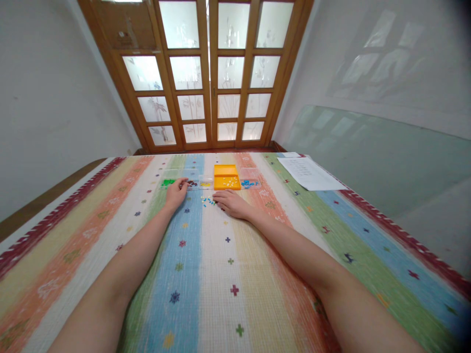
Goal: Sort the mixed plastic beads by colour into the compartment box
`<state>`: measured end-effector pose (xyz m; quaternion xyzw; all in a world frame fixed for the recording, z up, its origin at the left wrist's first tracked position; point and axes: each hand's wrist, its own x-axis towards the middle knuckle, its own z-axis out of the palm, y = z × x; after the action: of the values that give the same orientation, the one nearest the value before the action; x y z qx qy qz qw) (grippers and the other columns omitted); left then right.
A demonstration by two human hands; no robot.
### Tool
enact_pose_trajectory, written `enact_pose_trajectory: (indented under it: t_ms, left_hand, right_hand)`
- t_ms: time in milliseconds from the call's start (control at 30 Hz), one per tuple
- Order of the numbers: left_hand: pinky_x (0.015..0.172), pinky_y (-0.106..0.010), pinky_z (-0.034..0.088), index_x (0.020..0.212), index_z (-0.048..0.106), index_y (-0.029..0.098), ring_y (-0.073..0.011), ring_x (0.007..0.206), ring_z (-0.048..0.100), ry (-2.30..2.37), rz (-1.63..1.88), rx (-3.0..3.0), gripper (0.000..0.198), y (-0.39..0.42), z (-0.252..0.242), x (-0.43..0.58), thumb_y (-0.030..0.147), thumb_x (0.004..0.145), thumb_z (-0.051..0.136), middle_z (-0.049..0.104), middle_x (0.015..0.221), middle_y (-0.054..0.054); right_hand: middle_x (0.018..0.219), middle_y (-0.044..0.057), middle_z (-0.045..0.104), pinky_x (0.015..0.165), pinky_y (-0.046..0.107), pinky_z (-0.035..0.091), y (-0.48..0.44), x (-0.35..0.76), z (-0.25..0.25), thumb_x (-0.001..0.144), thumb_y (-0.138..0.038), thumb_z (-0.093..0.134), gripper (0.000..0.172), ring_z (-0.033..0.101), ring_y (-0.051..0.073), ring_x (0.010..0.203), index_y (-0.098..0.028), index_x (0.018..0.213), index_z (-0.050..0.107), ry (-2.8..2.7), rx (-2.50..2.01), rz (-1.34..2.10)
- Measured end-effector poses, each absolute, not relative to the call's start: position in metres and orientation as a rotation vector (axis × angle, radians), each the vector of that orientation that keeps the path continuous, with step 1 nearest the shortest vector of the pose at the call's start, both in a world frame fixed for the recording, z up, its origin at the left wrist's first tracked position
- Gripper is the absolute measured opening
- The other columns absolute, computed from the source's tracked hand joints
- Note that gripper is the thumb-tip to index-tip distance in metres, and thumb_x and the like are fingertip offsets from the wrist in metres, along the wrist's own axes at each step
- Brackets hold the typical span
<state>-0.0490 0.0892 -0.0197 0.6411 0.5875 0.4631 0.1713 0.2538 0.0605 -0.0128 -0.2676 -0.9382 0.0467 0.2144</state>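
Observation:
My left hand [177, 193] reaches to a clear box, its fingertips drawn together beside the small dark brown pieces [193, 184]. Whatever lies between those fingertips is too small to make out. My right hand [232, 203] rests low on the cloth, fingers stretched out towards a loose scatter of small blue, white and yellow pieces [208, 201]. Just behind it stands an open orange box [227, 170] with white pieces on its near half. Clear boxes beside it hold green pieces [168, 182], yellow pieces [205, 185] and blue pieces [249, 184].
A striped, patterned tablecloth [217, 274] covers the table. Printed paper sheets [312, 173] lie at the far right. Beyond the far edge are wooden doors with glass panes [212, 98], and a glass panel [368, 147] leans along the right wall.

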Motion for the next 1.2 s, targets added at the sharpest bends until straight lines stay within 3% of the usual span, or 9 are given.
enact_pose_trajectory:
  t_ms: [400,633,967,1200]
  left_hand:
    - [0.084,-0.033,0.051,0.122,0.071,0.021,-0.0214,0.088,0.067,1.665,1.188,2.066,0.034,0.081,-0.011,-0.042,0.030,0.095,0.052,0.075,0.104,-0.007]
    - [0.085,-0.034,0.050,0.123,0.071,0.021,-0.0212,0.087,0.065,1.638,1.144,2.116,0.035,0.078,-0.009,-0.041,0.029,0.094,0.053,0.074,0.104,-0.007]
    - [0.084,-0.032,0.051,0.125,0.070,0.021,-0.0198,0.085,0.065,1.651,1.058,2.173,0.035,0.074,-0.004,-0.038,0.028,0.096,0.052,0.075,0.111,-0.007]
    - [0.083,-0.032,0.050,0.124,0.070,0.020,-0.0193,0.084,0.065,1.670,1.019,2.210,0.034,0.072,-0.002,-0.036,0.026,0.097,0.050,0.075,0.112,-0.007]
  right_hand:
    - [0.141,0.010,0.063,0.114,0.045,0.039,0.060,0.254,-0.013,0.100,-0.019,0.054,0.038,0.056,0.024,0.131,-0.023,0.136,0.064,-2.590,-0.760,0.099]
    - [0.144,0.015,0.059,0.115,0.052,0.036,0.072,0.269,-0.011,0.102,-0.018,0.044,0.043,0.052,0.029,0.133,-0.020,0.142,0.060,-2.165,-1.065,-0.012]
    - [0.135,0.017,0.064,0.112,0.049,0.037,0.099,0.302,-0.014,0.106,-0.032,0.032,0.047,0.055,0.029,0.125,-0.016,0.131,0.068,-1.614,-1.484,-0.012]
    - [0.127,0.013,0.069,0.109,0.045,0.043,0.094,0.296,-0.010,0.103,-0.030,0.040,0.040,0.060,0.026,0.120,-0.018,0.119,0.075,-1.655,-1.289,0.020]
